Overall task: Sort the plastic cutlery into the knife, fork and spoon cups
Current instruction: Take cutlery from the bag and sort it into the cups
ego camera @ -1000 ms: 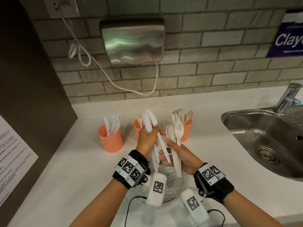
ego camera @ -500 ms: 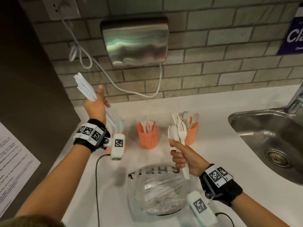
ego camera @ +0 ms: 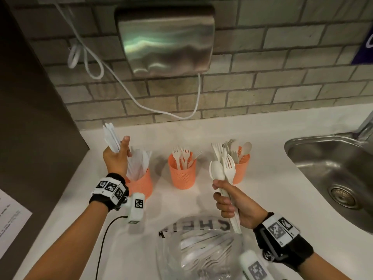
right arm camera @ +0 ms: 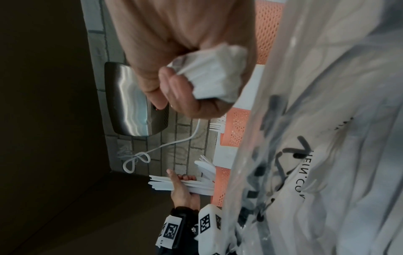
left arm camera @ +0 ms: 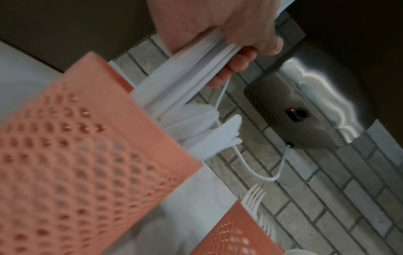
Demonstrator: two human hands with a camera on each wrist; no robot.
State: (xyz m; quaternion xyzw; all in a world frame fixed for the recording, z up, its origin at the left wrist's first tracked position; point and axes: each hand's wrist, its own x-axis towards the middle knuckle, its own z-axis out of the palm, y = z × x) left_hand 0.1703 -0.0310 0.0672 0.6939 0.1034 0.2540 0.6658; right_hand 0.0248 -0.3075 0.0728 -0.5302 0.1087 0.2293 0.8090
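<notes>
**Knives over left cup, mixed bundle in right**

My left hand (ego camera: 117, 156) grips a knife bundle (ego camera: 110, 138), lower ends hidden in the knife cup (ego camera: 141, 183). My right hand (ego camera: 235, 205) is closed around a spoon and fork bundle (ego camera: 223, 172); its count is unclear. Fork cup (ego camera: 182, 176) stands in the middle; spoon cup (ego camera: 241, 168) is partly blocked. Bag (ego camera: 201, 253) lettering is mirrored; only "CH" is readable.

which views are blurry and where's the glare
Left wrist view: the near orange cup is soft and smeared, and the hand dryer shows blown-out white glare. Right wrist view: the right hand and the plastic bag are out of focus, left side dark. Head view: mostly sharp, brick lines bowed by the wide lens.
</notes>
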